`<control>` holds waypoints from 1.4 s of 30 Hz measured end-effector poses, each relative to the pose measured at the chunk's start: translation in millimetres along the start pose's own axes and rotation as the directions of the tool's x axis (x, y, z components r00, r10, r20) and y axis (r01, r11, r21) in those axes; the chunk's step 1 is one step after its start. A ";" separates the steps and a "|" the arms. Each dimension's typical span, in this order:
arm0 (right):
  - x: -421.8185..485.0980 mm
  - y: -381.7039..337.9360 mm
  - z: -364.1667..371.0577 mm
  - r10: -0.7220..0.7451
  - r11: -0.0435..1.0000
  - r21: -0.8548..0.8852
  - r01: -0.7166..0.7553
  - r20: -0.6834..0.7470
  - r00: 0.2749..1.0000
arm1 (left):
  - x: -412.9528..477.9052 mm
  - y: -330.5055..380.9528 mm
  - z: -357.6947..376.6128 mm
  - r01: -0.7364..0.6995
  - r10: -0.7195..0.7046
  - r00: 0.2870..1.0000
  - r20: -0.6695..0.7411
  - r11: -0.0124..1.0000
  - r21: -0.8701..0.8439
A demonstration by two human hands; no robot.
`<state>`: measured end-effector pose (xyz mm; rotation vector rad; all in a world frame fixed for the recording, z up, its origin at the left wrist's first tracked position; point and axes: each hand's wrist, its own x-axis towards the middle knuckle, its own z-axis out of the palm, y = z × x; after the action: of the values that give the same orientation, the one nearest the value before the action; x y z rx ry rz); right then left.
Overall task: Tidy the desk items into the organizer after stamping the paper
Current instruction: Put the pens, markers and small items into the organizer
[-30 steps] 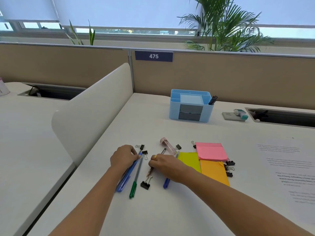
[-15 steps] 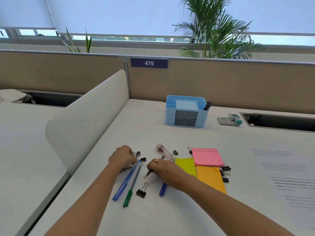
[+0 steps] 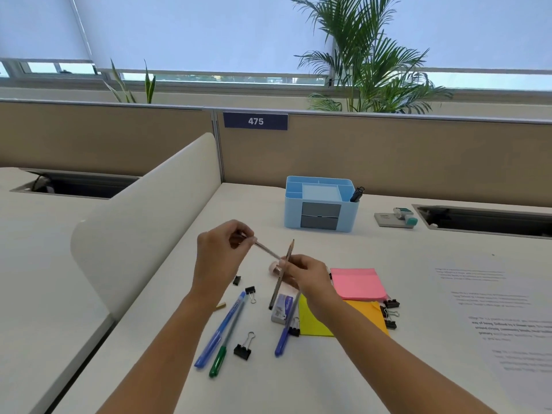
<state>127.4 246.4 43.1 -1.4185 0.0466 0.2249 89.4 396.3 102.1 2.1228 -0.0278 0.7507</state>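
Wooden pencil (image 3: 290,249) came up off the counter (image 3: 298,389) gripped in right hand (image 3: 301,276), left hand (image 3: 221,255) pinching a slim grey stick (image 3: 267,251); both likely bound for the organizer (image 3: 292,213).

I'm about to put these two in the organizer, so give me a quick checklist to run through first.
1. Left hand grips the thin pen: ok.
2. Right hand grips the pencil: ok.
3. Organizer upright, top slots open: ok.
4. Room beside the black pen in its slot: cannot tell.
5. Desk between hands and organizer free of obstacles: ok.
6. Everything else gathered: not ok; blue pen, clips and sticky notes lie on the desk.
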 end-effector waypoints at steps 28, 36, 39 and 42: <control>15.5 -4.5 -0.4 -0.197 0.908 -0.362 0.212 0.079 0.977 | -25.8 -47.3 69.2 0.363 -0.315 0.900 0.302 0.925 -0.115; 21.3 11.0 -5.8 -0.219 0.850 -0.466 0.244 0.107 0.970 | -27.4 -60.5 81.9 0.333 -0.302 0.874 0.381 0.943 -0.014; 23.8 10.8 -7.0 -0.222 0.840 -0.483 0.248 0.112 0.969 | -25.8 -61.8 83.6 0.315 -0.295 0.876 0.381 0.949 0.010; 25.5 9.3 -7.7 -0.233 0.824 -0.502 0.263 0.122 0.965 | -23.8 -62.7 85.5 0.294 -0.281 0.876 0.391 0.955 0.026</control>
<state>151.5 243.4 28.6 -1.9353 -0.2649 0.0574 130.4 366.8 5.9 2.1488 0.0601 0.1409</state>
